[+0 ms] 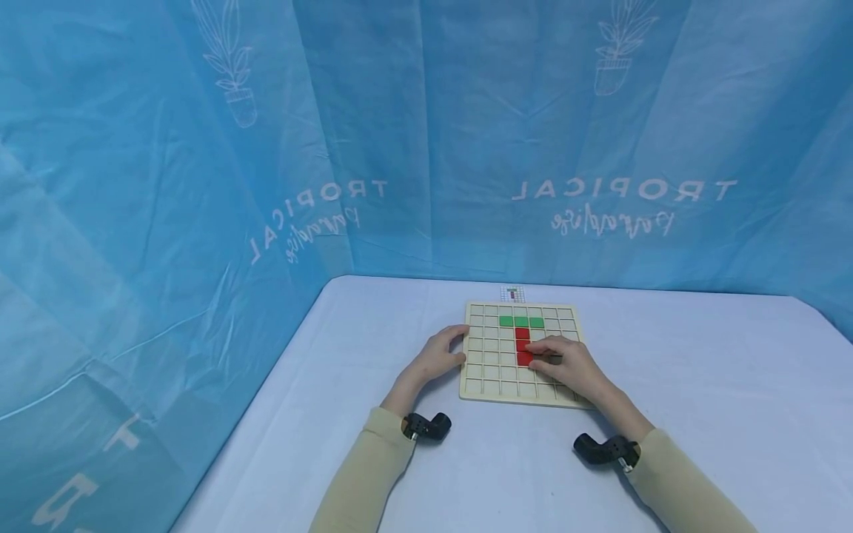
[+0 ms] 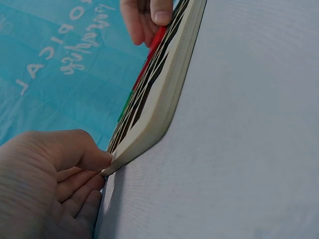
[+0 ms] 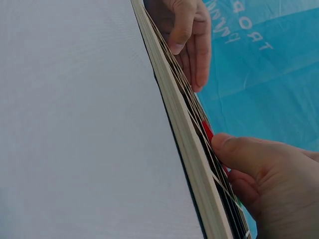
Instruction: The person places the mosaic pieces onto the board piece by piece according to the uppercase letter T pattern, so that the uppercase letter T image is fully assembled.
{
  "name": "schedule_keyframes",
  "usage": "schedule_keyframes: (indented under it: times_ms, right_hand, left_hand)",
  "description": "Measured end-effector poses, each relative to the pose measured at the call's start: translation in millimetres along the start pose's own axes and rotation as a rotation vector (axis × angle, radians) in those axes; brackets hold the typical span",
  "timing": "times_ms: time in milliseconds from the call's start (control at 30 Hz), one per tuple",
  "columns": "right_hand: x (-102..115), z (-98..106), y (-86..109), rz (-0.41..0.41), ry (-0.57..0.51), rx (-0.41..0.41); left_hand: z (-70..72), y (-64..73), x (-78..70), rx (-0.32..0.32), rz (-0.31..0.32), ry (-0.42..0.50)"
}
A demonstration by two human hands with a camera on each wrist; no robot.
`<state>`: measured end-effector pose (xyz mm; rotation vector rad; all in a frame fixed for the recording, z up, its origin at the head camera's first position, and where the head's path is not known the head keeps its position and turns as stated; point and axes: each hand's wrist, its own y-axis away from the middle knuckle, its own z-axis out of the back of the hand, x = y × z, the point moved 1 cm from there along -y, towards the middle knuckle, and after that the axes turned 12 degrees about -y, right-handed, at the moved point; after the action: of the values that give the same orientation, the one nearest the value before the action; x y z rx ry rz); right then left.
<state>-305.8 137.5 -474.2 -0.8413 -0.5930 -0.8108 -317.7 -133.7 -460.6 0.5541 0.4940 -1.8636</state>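
Note:
A pale wooden grid board (image 1: 489, 374) lies on the white table. Three green square tiles (image 1: 522, 322) form a row near its far side, with red square tiles (image 1: 523, 334) in a column below the middle one. My right hand (image 1: 569, 364) pinches the nearest red tile (image 1: 524, 359), forefinger at its far side and thumb at its near corner. My left hand (image 1: 436, 357) rests against the board's left edge, thumb and fingers spread along it. In the left wrist view, the left thumb (image 2: 94, 157) touches the board's edge.
A small printed pattern card (image 1: 512, 294) with a coloured T shape lies just beyond the board. Blue curtains (image 1: 466, 148) hang behind and to the left of the white-covered table (image 1: 700, 385). Black wrist cameras (image 1: 426, 427) sit on both wrists.

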Motion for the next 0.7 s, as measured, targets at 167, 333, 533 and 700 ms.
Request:
schedule_keyframes:
  times_ms: [167, 333, 533, 700]
  right_hand:
    - [1.8, -0.7, 0.5, 0.011, 0.000, -0.001]
    - [1.0, -0.2, 0.1, 0.014, 0.002, -0.004]
    - [-2.5, -1.8, 0.6, 0.038, 0.003, 0.007]
    - [-0.7, -0.6, -0.1, -0.015, -0.052, -0.023]
  left_hand:
    - [-1.3, -0.8, 1.5, 0.002, 0.008, 0.002]
    - [-2.0, -1.5, 2.1, -0.001, 0.011, 0.014]
    - [-3.2, -1.4, 3.7, 0.000, 0.023, 0.006]
    - [-4.7, -0.6, 5.2, 0.003, 0.028, 0.009]
